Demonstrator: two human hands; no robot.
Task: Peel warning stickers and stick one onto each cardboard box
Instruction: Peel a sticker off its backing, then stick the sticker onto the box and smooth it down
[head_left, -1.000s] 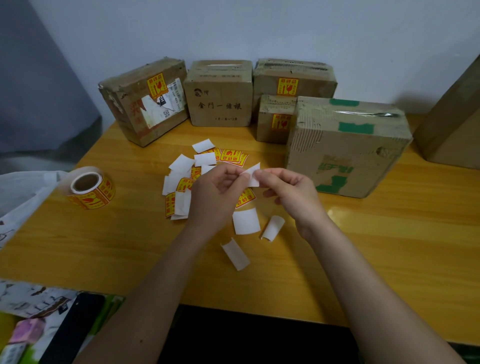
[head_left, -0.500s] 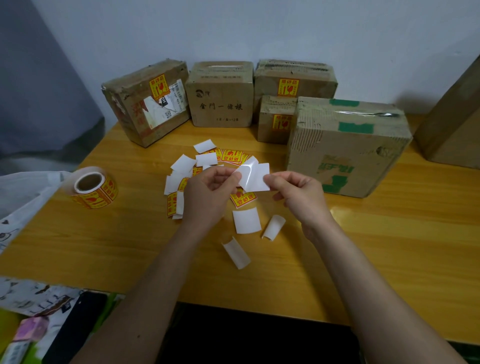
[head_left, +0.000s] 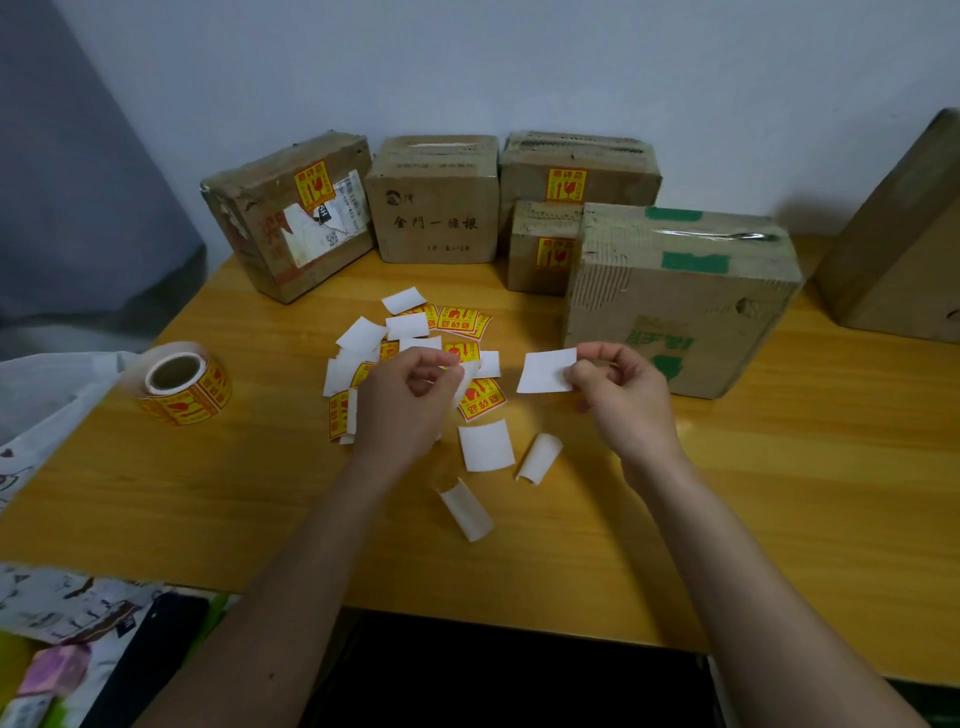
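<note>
Hands apart: right hand (head_left: 621, 395) pinches white backing paper (head_left: 546, 370), left hand (head_left: 410, 395) pinches peeled warning sticker (head_left: 467, 375) at desk (head_left: 779, 493) centre; unlabelled green-taped box (head_left: 680, 296) at two o'clock; risk: sticker curls, self-adheres.

We see our two bare forearms, no sleeves reaching them, no watch, rings or gloves on our left hand (head_left: 402, 402) at 11 o'clock or right hand (head_left: 621, 395) at 1 o'clock.

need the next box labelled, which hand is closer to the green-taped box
Right hand: it pinches a flat white piece just before the green-taped box; left hand is over the sticker pile.
</note>
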